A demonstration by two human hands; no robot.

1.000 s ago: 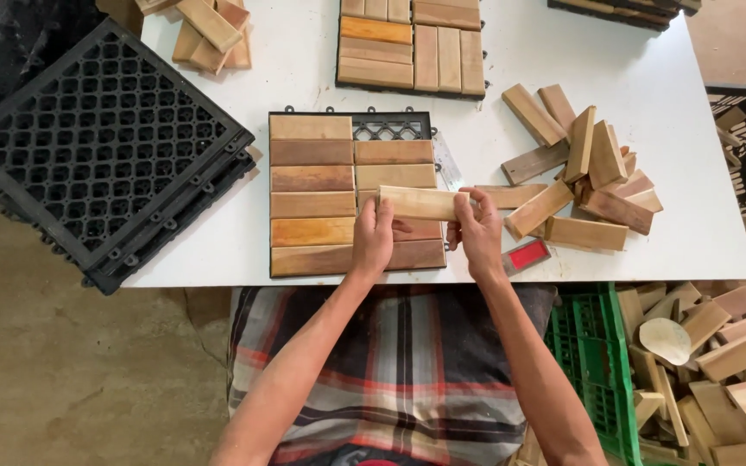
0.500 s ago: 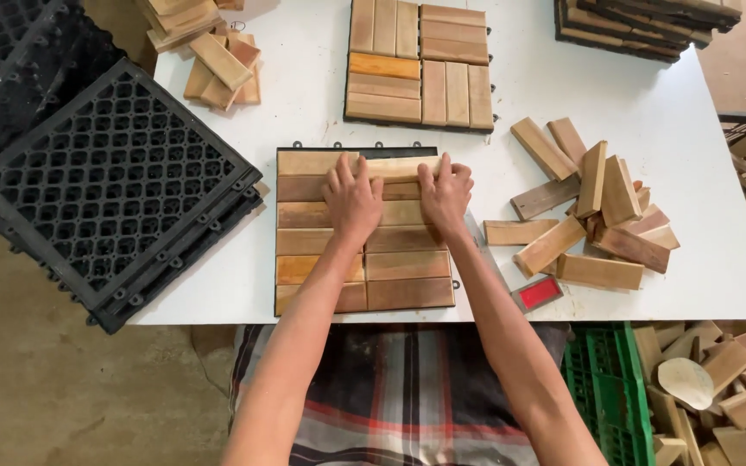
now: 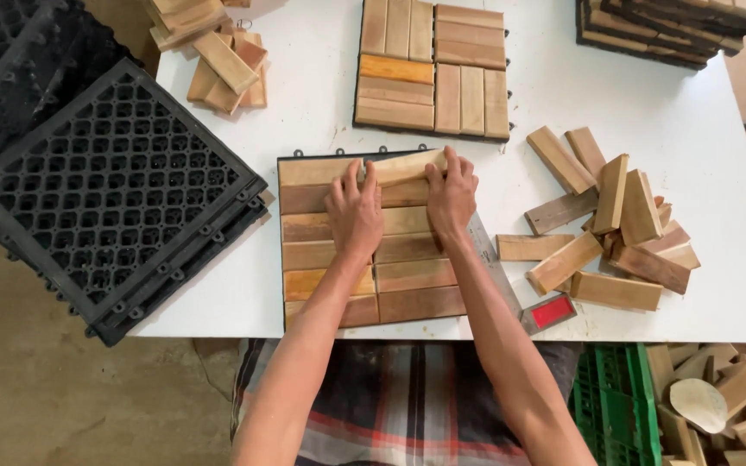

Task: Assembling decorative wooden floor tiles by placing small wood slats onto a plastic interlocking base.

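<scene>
A white desk fills most of the view. At its left edge a stack of black plastic grid bases lies tilted, hanging partly off the desk. In the middle near the front edge lies a deck tile being filled, with rows of wooden slats on a black base. Beyond it sits a finished slatted tile, and at the far right corner a stack of tiles. To the right of the working tile lies a loose heap of wooden slats; a smaller heap lies at the far left. The left hand and right hand lie side by side, palms down with fingers stretched forward, pressing a pale slat at the top right corner of the tile; the slat sits slightly tilted. A metal square with a red handle lies just beside the tile's right edge, under the right forearm
</scene>
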